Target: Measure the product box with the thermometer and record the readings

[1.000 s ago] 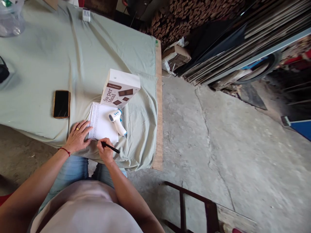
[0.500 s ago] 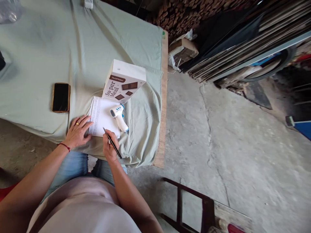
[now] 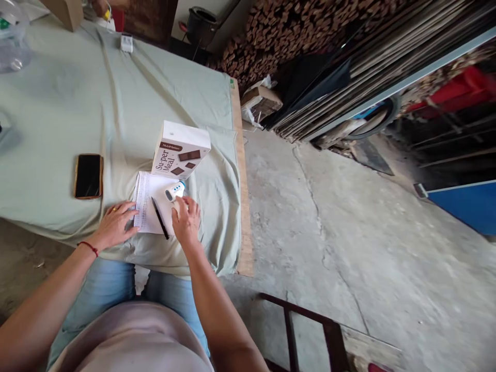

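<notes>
My left hand (image 3: 117,223) lies flat with fingers spread at the left edge of a sheet of paper (image 3: 145,219) bearing rows of small writing. A black pen (image 3: 160,218) rests slantwise on the paper. My right hand (image 3: 187,222) is over the handle of a white and blue infrared thermometer (image 3: 175,190), fingers apart and curved downward. The hand hides most of that handle, so whether the fingertips touch it is unclear. Just behind the paper stands a white "Su-per Meal" box (image 3: 181,150) with brown bars printed on it.
A phone (image 3: 89,176) lies on the green tablecloth (image 3: 58,113) to the left. A small white block (image 3: 126,43) sits at the far edge, with a clear plastic container (image 3: 13,46) at far left. The table's bare wooden edge (image 3: 241,196) borders the concrete floor (image 3: 279,217).
My right hand has let go of the pen, now lying on the paper, and moved over the thermometer's handle. My left hand stays at the paper's edge. The view has shifted.
</notes>
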`<state>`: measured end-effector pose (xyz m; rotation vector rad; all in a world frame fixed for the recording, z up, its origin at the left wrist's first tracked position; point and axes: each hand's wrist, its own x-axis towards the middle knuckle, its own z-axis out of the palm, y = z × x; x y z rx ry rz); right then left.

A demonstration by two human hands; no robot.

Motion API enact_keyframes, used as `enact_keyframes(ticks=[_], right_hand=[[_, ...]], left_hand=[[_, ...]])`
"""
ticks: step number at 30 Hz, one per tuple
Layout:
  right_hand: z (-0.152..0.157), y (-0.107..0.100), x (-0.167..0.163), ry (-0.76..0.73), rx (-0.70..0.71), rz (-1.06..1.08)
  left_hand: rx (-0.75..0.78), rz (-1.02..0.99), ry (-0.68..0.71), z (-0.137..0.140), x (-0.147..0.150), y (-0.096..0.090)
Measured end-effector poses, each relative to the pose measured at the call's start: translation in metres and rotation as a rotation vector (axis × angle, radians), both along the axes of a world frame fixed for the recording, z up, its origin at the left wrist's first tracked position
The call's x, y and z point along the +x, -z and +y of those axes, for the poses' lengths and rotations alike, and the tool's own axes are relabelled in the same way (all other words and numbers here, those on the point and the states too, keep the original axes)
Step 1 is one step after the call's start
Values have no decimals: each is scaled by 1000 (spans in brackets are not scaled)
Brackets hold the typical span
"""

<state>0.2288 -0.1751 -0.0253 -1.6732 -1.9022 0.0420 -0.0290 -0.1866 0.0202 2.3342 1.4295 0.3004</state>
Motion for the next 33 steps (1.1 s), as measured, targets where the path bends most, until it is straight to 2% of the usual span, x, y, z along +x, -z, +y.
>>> enact_keyframes(ticks=[2, 4, 6, 9, 12, 15, 18, 21, 24, 33], right_hand=[[4, 2, 7, 133, -69, 28], [9, 4, 11, 135, -155, 69], [14, 5, 11, 95, -187, 159], [18, 3, 5, 79, -162, 419], [21, -3, -3, 61, -163, 715], [29, -7, -10, 48, -161, 912], [39, -4, -16, 32, -87, 1045], [45, 6, -20, 45, -29, 1117], [45, 14, -21, 61, -32, 1139], [42, 16, -23, 98, -56, 1255]], left_hand=[[-105, -27, 7, 27, -2, -11], [-162, -92, -36, 61, 2, -18], [-136, -197, -148, 97, 12, -20], [-79, -312, -336, 143, 31, -10], [-79, -350, -327, 169, 45, 6], [-28, -305, -302, 174, 50, 17], [13, -229, -276, 168, 50, 19], [18, -127, -231, 164, 51, 18], [-3, -70, -232, 165, 52, 15], [-17, -232, -291, 170, 49, 12]])
